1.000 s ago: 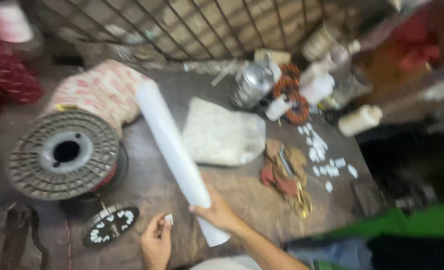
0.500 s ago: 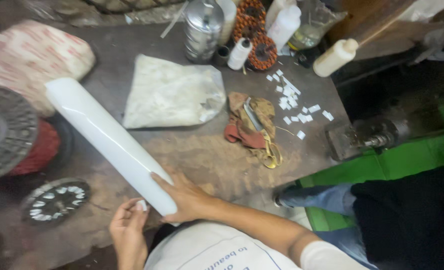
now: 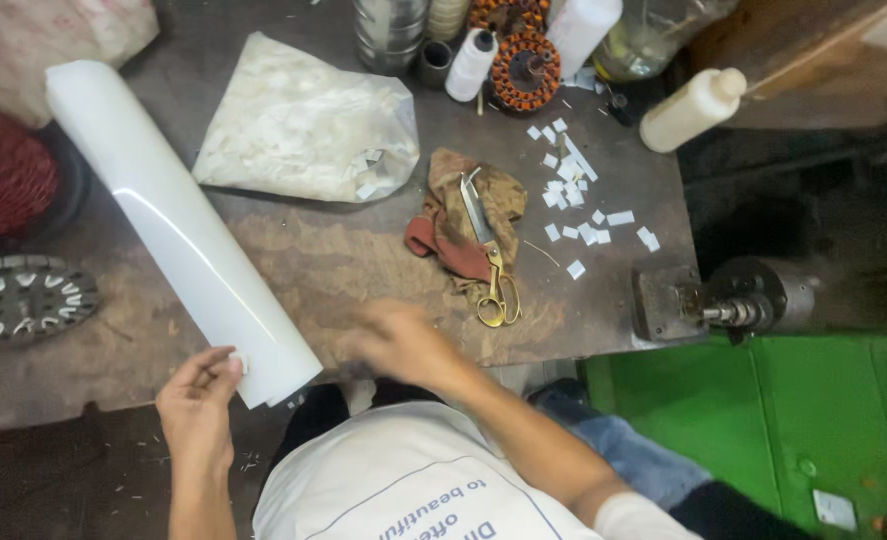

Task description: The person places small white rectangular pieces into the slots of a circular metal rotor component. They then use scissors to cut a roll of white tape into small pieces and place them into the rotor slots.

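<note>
- At the near edge of the worn workbench (image 3: 384, 270), the left hand (image 3: 199, 400) pinches a small white piece between thumb and fingertips, right against the near end of the long white roll (image 3: 179, 225).
- That roll lies slantwise across the left part of the bench, its far end toward the far left corner and its near end jutting just over the near edge.
- Half a second ago the right hand (image 3: 404, 345) lay flat on the roll's near end; now it is off the roll and blurred with motion over bare bench, just beside the roll and short of the scissors (image 3: 489, 250). Whether its fingers are open or curled I cannot tell; nothing shows in it.
- So the roll now rests unheld, with only the left hand's pinched piece at its end.
- The brass-handled scissors lie on a crumpled brown rag (image 3: 464, 215) near the bench's middle.
- Toward the far edge sits a clear bag of white slips (image 3: 309, 125), and more cut white slips (image 3: 574, 195) are scattered toward the right edge.
- A wound stator (image 3: 529, 70) and a white bottle (image 3: 694, 108) stand at the far right corner.
</note>
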